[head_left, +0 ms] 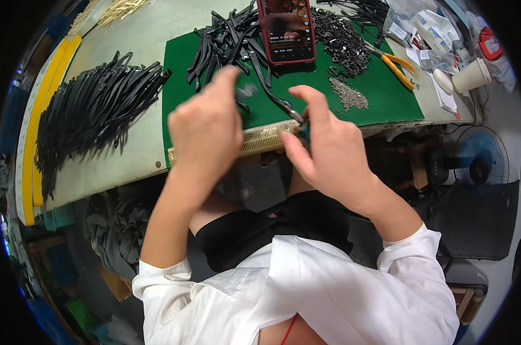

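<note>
Above the front edge of the green mat (205,109), my left hand (205,126) is curled and smeared by motion. Beside its fingers is a small greyish blur (247,90), too indistinct to name. My right hand (332,146) is closed round a tool with a silver metal tip (295,116); a bit of teal shows between the fingers. The tip meets or overlaps the end of a slim black eyeglass temple (270,93); which, I cannot tell. A perforated gold-coloured strip (266,138) runs along the table edge below both hands.
Black temples lie in a left-hand stack (99,106) and a pile (220,46). A red-cased phone (292,54) stands behind the hands. Small black parts (344,43), tiny metal pieces (349,95) and yellow-handled pliers (395,66) lie right. A white cup (472,76) and fan (480,158) are farther right.
</note>
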Tool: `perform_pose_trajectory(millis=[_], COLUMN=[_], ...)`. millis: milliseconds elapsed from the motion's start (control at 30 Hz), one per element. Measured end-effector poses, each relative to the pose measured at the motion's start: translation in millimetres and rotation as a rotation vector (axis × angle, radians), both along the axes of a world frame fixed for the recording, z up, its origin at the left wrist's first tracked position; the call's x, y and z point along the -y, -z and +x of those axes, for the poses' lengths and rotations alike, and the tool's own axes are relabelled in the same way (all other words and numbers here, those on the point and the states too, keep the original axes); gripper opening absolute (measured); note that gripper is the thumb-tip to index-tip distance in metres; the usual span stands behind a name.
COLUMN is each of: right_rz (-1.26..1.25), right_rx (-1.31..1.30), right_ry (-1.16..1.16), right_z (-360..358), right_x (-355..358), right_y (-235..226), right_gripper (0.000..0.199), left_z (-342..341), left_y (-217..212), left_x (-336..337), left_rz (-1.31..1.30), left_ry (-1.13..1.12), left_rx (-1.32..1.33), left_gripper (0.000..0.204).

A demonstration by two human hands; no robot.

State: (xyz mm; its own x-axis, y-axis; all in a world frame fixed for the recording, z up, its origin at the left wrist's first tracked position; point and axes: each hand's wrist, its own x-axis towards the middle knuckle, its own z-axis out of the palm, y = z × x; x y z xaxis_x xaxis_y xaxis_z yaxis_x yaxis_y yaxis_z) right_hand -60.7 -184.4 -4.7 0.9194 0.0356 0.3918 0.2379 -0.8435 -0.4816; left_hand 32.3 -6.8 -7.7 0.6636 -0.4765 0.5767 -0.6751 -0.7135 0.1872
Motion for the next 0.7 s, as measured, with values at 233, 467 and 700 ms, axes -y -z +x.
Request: perform_pose_trajectory(millis=[233,467,700], right_rz=[0.143,-0.067,-0.259], right_rx=[-0.103,-0.202,-0.405], right_ry=[0.105,-0.008,-0.1], right_z=[-17,-12,-7], right_x=[47,102,105], right_y=[-7,-16,-27], right_gripper=[0.048,0.033,0.026], left_z=[66,77,58], left_y=[-1,-6,-25], left_x=[6,-4,-26], left_rz=[0.266,0.29,-0.073], left_ry=[-0.237,-0.305,-0.025], left_rx=[-0.164,-0.368,-0.594], left_gripper=[0.026,0.029,0.016])
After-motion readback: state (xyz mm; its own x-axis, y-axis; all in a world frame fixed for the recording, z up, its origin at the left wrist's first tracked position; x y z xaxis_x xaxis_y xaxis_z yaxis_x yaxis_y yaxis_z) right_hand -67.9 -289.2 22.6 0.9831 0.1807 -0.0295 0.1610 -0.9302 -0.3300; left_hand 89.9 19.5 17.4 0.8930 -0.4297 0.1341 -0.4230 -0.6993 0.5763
